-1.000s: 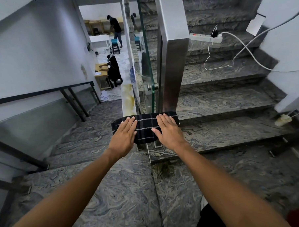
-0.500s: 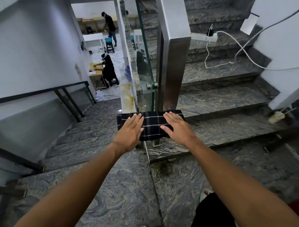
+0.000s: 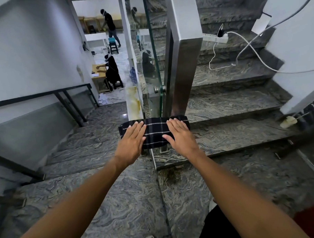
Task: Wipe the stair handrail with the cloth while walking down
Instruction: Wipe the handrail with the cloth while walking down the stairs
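A dark plaid cloth (image 3: pixel 154 132) lies draped across the low end of the brushed-steel handrail (image 3: pixel 184 63), which rises away from me beside a glass panel (image 3: pixel 153 65). My left hand (image 3: pixel 131 141) presses flat on the cloth's left part, fingers straight and together. My right hand (image 3: pixel 180 135) presses flat on its right part in the same way. The middle of the cloth shows between them. The rail under the cloth is hidden.
Marble steps go down on the left past a black wall rail (image 3: pixel 40 95) and up on the right. A power strip (image 3: pixel 214 38) with white cables lies on the upper steps. Two people (image 3: pixel 112 72) work in the room below.
Both hands stay flat on the cloth at the same spot on the rail. The view has shifted a little, and the standing person in the far room has moved.
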